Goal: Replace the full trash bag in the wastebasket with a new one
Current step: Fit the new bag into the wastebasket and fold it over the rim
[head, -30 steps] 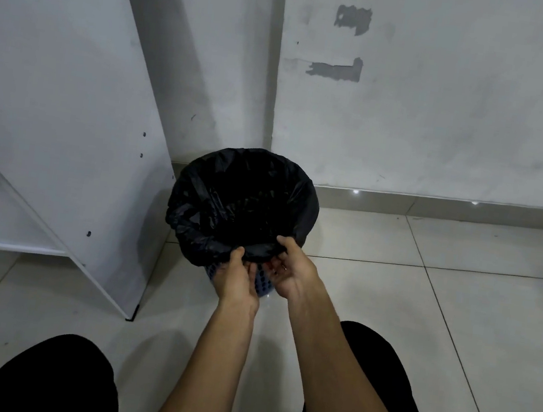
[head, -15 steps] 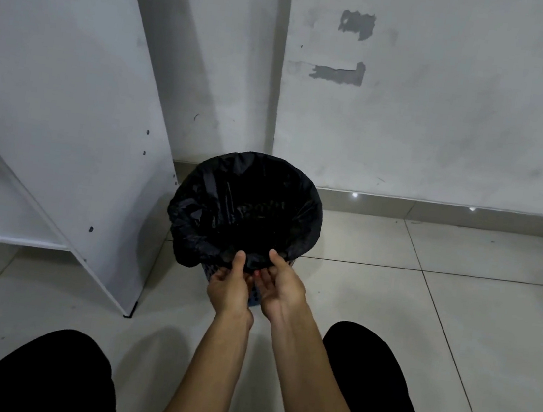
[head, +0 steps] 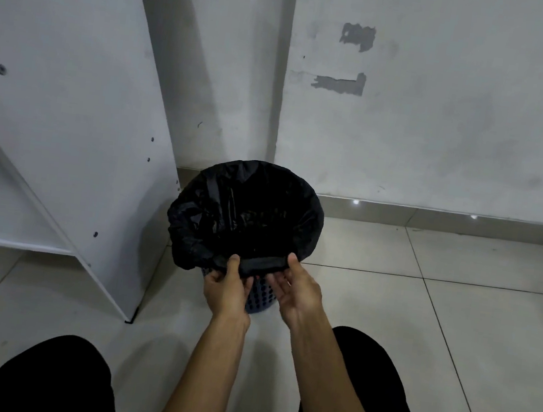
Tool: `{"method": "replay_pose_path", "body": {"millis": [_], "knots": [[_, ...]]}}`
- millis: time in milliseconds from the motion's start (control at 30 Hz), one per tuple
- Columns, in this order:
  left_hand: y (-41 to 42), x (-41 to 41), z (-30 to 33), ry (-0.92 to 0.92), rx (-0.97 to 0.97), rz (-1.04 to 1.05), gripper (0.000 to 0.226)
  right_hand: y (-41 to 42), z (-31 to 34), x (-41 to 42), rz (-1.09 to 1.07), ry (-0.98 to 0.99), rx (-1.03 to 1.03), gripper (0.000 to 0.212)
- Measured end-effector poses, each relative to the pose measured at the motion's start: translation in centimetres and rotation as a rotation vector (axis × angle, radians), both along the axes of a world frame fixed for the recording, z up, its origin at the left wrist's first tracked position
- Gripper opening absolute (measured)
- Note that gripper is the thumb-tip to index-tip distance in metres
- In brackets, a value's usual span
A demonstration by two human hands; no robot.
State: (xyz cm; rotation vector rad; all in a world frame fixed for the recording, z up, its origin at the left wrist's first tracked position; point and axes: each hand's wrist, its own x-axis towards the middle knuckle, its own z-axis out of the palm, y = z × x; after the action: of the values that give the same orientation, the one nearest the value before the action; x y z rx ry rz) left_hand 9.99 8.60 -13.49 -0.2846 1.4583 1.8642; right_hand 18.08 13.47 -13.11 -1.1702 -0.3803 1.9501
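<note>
A black trash bag (head: 248, 216) lines a dark blue perforated wastebasket (head: 259, 299) standing on the tiled floor by the wall. The bag's mouth is folded out over the rim and hangs down the outside. My left hand (head: 226, 286) pinches the near edge of the bag at the rim, thumb on top. My right hand (head: 299, 287) holds the same rolled edge a little to the right, thumb on top and fingers underneath. The strip of bag edge stretches between the two hands. The inside of the bag is too dark to make out.
A white shelf panel (head: 78, 118) leans close to the left of the wastebasket. A grey wall with a baseboard (head: 434, 218) runs behind it. My black-clad knees (head: 47, 380) frame the bottom of the view; tiled floor spreads to the right.
My hands have moved apart along the near rim, pulling the bag's edge taut between them. The right hand has shifted to the right.
</note>
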Motion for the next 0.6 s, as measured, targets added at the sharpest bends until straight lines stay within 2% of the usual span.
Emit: {"method": "replay_pose_path", "body": {"millis": [133,233,333,433,533,600], "knots": [[0.4,1.0,0.2,-0.052,0.044,-0.086,0.032,-0.4,-1.0,-0.1,0.017,0.028,-0.026,0.029],[0.7,0.8,0.0,-0.042,0.041,-0.055,0.04,0.5,-0.6,0.1,0.042,-0.193,-0.019,0.017],[0.7,0.9,0.1,0.006,0.011,-0.066,0.033,2.4,0.5,0.2,-0.034,-0.374,0.059,0.028],[0.7,1.0,0.1,0.052,-0.003,-0.08,0.036,4.9,0.4,-0.4,0.058,-0.523,0.205,0.057],[0.6,0.7,-0.1,0.054,-0.012,-0.089,0.035,5.9,0.8,-0.7,0.098,-0.582,0.209,0.033],[0.4,0.3,-0.1,0.049,-0.007,-0.107,0.029,5.4,1.5,-0.4,0.07,-0.389,0.134,0.025]]}}
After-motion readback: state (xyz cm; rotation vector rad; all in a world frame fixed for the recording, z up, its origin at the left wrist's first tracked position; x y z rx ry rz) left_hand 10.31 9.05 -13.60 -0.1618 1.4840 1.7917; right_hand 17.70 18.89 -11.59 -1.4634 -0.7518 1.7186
